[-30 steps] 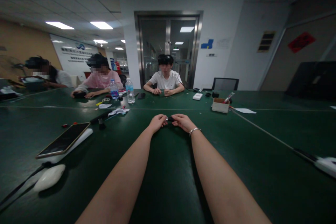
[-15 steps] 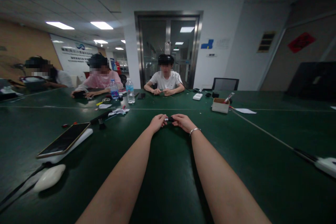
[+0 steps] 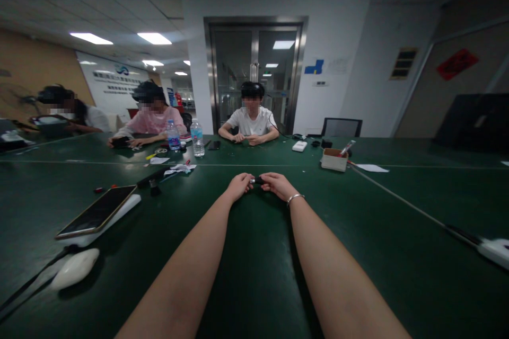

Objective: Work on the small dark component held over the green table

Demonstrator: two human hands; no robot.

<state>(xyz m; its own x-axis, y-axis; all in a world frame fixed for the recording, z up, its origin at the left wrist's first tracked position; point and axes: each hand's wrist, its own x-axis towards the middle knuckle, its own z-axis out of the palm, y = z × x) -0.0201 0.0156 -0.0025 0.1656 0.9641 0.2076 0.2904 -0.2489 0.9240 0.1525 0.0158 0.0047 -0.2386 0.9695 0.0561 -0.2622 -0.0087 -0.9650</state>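
Only the co-worker's [image 3: 251, 123] hands and head shift slightly since the earlier frame; ours stay put. We're at a two-handed hold: left hand [image 3: 239, 185] pinches the silver end and right hand [image 3: 278, 186] the black end of a small part [image 3: 258, 180], over the table [image 3: 254, 259] centre. Next move likely calls for steady, aligned pinches.

The left hand [image 3: 239, 186] and right hand [image 3: 277, 186] pinch a small black-and-silver piece [image 3: 257, 180] over the green tabletop [image 3: 254, 265]. From them, a phone [image 3: 97, 212] lies near nine o'clock, a water bottle [image 3: 197, 140] at ten, a box [image 3: 333, 163] between two and three.
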